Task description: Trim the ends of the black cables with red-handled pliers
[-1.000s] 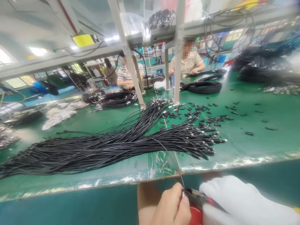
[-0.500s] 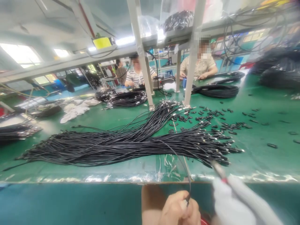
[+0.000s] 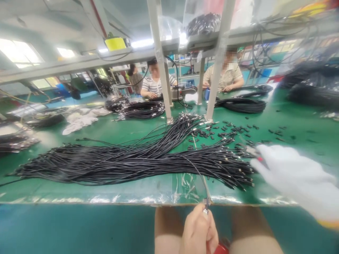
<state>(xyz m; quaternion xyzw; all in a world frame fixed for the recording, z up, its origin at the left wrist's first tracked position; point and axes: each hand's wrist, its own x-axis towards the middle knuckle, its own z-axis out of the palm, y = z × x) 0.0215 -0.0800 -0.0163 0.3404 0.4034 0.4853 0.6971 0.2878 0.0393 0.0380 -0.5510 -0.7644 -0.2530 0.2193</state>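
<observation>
a single black cable (image 3: 200,176) is pinched at its end by the bare left hand (image 3: 199,233), closed around it below the edge of the green table (image 3: 291,134). from there the cable runs up into the large bundle of black cables (image 3: 127,162) spread across the table. the white-gloved right hand (image 3: 293,176) is held over the bundle's connector ends, apparently gripping a red-handled tool (image 3: 254,153), though blurred.
</observation>
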